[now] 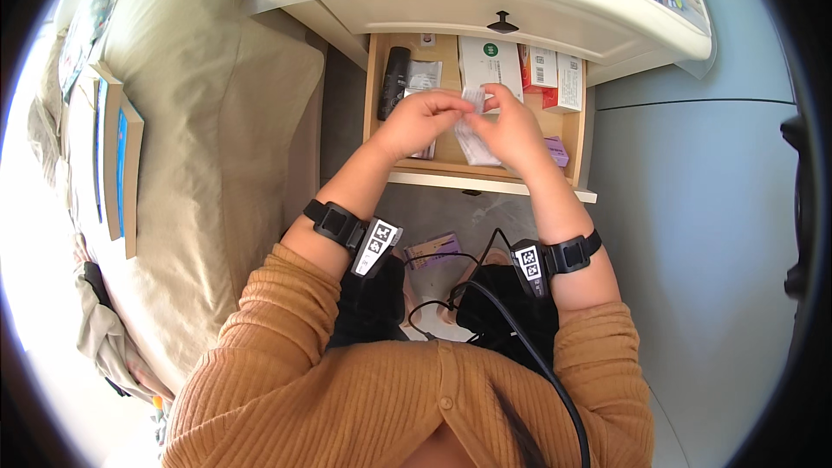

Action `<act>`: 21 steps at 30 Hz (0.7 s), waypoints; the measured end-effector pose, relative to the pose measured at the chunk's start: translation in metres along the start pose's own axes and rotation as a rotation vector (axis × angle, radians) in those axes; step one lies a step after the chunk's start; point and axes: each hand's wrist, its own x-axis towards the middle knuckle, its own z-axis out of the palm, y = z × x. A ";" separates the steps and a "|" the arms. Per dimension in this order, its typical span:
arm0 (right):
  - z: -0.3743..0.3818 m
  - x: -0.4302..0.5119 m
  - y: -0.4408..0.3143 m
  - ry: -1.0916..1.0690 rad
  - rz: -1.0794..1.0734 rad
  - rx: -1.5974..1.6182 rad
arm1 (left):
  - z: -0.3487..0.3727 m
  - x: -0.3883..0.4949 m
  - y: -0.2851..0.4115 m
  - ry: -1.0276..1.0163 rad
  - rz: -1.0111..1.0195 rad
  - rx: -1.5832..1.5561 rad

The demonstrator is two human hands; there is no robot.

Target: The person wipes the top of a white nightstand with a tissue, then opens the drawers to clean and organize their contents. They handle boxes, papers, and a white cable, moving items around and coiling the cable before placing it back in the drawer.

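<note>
Over a pulled-out wooden drawer [448, 172], my two hands meet at a narrow strip of folded white paper [478, 146], which looks like a printed leaflet. My left hand [422, 118] pinches its upper part from the left with thumb and fingers. From the right, my right hand [513, 133] grips the same strip, its fingers bent around the upper end. The strip's lower end hangs over the front part of the drawer. Behind the hands lies a white carton [491, 65] with a green round mark. A purple box [556, 151] shows partly behind my right wrist.
The drawer also holds a black cylindrical bottle [394, 81], a clear packet [425, 74] and red-and-white cartons [564, 88]. Above is a closed drawer with a dark knob [502, 23]. A purple box [432, 251] lies on the floor near black cables [513, 322]. Books [117, 156] rest on the bed.
</note>
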 end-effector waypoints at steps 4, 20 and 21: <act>-0.009 0.011 0.019 -0.062 0.123 0.154 | -0.009 0.004 -0.008 0.294 -0.324 0.158; -0.022 -0.015 0.070 0.010 0.295 0.187 | 0.004 0.036 -0.015 0.174 -0.784 0.986; -0.021 -0.016 0.072 0.015 0.291 0.188 | 0.001 0.043 -0.014 0.223 -0.745 0.982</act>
